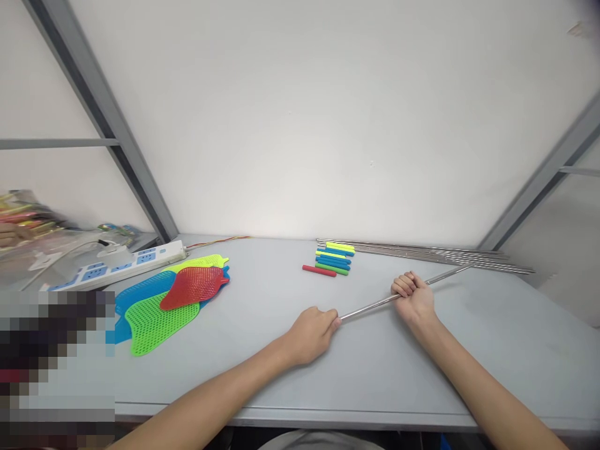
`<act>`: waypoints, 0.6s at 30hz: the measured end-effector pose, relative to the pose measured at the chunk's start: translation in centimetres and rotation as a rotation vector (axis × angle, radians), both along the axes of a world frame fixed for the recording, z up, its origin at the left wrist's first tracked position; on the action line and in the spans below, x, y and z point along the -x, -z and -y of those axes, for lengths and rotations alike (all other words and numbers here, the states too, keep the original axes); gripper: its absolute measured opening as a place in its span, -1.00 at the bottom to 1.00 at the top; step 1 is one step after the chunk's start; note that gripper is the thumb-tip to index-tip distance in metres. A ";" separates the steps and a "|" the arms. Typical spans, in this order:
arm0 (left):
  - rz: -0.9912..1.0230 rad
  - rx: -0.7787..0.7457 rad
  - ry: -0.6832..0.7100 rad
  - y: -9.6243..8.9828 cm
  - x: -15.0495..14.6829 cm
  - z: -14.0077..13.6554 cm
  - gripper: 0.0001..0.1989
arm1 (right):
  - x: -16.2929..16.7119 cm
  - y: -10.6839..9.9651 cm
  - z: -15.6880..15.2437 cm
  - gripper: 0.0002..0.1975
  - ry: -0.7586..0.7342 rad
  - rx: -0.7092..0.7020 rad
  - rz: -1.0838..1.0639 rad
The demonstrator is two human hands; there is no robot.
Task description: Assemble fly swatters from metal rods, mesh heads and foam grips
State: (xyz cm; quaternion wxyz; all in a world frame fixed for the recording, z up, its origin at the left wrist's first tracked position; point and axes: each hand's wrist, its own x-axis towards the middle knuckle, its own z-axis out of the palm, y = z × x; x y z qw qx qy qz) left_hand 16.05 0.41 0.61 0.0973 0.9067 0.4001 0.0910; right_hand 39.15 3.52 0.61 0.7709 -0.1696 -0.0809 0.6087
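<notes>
A thin shiny metal rod (pixel 370 307) runs at a slant between my two hands above the grey table. Closed around its lower left end is my left hand (pixel 313 334); the tip inside the fist is hidden. My right hand (pixel 413 297), palm turned up, has its fingers wrapped round the rod farther along. The rod's far end sticks out to the right, towards a bundle of similar metal rods (pixel 422 251) by the wall. Behind my hands lie several coloured plastic tubes, among them a red tube (pixel 319 270) and a green tube (pixel 332 269).
Perforated fly swatter heads overlap at the left, including a red one (pixel 194 287), a green one (pixel 162 322) and a yellow one (pixel 201 263). Behind them rests a white power strip (pixel 162 252) with cables. A white wall (pixel 290 125) closes off the back, between grey metal posts.
</notes>
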 end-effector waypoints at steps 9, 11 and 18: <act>0.040 0.003 0.001 0.4 0.1 -0.1 -0.65 | 0.5 -0.2 0.3 -0.79 0.038 -0.016 0.070; 0.055 0.008 -0.004 0.5 0.1 -0.1 -0.65 | 0.5 -0.2 0.3 -0.80 0.042 -0.012 0.057; 0.070 0.040 -0.017 0.5 0.0 0.0 -0.63 | 1.2 -0.2 0.5 -0.80 0.018 -0.010 0.000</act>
